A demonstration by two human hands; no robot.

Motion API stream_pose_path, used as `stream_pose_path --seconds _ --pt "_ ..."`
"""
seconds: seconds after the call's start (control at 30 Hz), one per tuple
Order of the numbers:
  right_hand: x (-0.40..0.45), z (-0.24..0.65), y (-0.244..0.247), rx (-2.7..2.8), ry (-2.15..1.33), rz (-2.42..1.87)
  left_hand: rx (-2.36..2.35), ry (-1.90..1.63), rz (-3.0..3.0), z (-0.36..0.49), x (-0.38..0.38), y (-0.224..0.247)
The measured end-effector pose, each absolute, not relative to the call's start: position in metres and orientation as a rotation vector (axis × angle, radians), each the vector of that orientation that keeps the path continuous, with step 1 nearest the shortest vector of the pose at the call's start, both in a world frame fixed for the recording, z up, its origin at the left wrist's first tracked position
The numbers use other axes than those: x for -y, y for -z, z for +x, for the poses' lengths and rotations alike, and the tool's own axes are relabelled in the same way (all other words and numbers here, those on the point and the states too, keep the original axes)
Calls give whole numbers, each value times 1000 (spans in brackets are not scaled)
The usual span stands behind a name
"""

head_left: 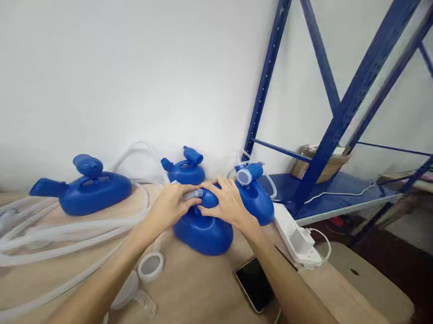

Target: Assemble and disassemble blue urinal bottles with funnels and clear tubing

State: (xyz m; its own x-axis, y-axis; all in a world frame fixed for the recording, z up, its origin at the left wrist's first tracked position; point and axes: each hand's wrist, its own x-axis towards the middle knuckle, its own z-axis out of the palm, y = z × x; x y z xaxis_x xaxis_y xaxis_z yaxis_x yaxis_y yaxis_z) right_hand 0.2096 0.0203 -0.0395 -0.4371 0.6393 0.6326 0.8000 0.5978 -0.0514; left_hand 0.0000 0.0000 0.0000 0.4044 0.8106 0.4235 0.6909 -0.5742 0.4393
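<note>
In the middle of the table stands a blue plastic urinal bottle. A rounded blue head piece sits above its handle. From the left, my left hand pinches a clear hose end, which meets this head piece. My right hand is wrapped over the head piece from the right. Close behind are a second blue bottle and, to the right, a third bottle with a pale-rimmed mouth. My fingers hide part of the joint between hose and head piece.
Far left lies another blue bottle, beside coiled clear hoses. A white ring cap lies near my left forearm. Right of me are a phone, a white power strip, blue metal shelving and a cardboard box.
</note>
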Motion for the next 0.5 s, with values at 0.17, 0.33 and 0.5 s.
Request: stream_pose_path --seconds 0.17,0.33,0.5 --pt "-17 208 42 2172 353 -1169 -1371 -961 2577 1 5 3" --pt "-15 207 41 2174 339 -1159 -1399 -1121 2373 3 7 7" --pt "-13 205 38 2182 366 -1154 -1405 -1100 2436 5 7 10"
